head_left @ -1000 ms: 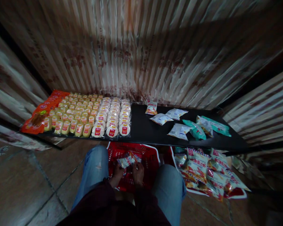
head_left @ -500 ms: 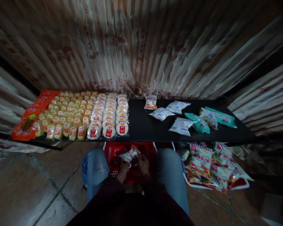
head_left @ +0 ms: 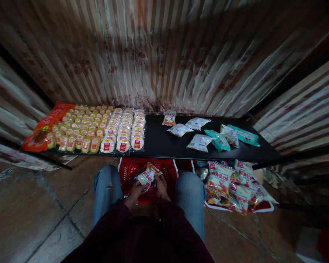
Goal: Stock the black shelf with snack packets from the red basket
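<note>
Between my knees, a white and orange snack bag (head_left: 148,176) with red lettering is held over a red plastic basket (head_left: 168,166). My left hand (head_left: 137,190) grips the bag's lower left side. At its right edge, my right hand (head_left: 161,185) has its fingers closed on the same bag. Some dark or clear wrapping lies in the basket beneath, too dim to make out. On the black shelf (head_left: 156,140) above, one similar snack bag (head_left: 169,118) stands at the back, and several pale bags (head_left: 199,142) lie face down.
Rows of yellow wrapped cakes (head_left: 82,126), round white rice crackers (head_left: 123,144) and orange packets (head_left: 41,133) fill the shelf's left side. Teal packets (head_left: 244,135) lie at the right. A second red basket (head_left: 259,210), heaped with snack bags, stands right of my knee (head_left: 190,186).
The snack bag has come up slightly and turned more upright in my hands. My view has shifted, so the shelf's right side and the full basket appear further left.
</note>
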Demonstrator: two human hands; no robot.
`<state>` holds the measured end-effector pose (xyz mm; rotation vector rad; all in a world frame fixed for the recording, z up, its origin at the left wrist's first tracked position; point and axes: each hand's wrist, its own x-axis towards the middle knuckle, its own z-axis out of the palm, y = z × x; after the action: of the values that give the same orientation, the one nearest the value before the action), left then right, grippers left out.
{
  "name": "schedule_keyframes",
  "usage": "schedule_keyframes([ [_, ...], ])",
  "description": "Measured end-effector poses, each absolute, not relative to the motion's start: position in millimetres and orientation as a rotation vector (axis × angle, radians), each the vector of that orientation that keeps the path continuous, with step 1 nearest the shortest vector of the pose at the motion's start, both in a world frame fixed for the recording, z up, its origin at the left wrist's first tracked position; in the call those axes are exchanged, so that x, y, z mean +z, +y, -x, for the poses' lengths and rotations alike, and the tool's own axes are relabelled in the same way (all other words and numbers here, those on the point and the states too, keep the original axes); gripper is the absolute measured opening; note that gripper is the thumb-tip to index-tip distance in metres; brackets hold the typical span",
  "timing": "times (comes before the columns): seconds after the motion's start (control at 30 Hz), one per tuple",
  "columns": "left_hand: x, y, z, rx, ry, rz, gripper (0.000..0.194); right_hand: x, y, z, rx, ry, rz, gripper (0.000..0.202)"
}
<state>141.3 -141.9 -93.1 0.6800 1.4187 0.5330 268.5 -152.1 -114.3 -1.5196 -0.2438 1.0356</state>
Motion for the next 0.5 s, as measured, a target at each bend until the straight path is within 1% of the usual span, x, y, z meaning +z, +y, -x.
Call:
schedule_keyframes([
  [0.13,-88,-142,-147,0.656,1.452,-0.703,0.04,-108,-147,-270,1.08,-0.191,1.419,0.042],
  [0.27,-85,-136,-151,0.781,1.523,-0.746,0.047,-109,-149,-278,1.078,-0.135,1.402,0.04],
  [0.4,-86,-133,-151,0.844,1.56,-0.838,0.045,-111,-155,-281,1.065,-0.115,1.42,0.042],
  [0.5,-89,-136,-153,0.777,1.502,-0.918,0.038,-112,-158,-278,1.071,-0.116,1.433,0.048],
])
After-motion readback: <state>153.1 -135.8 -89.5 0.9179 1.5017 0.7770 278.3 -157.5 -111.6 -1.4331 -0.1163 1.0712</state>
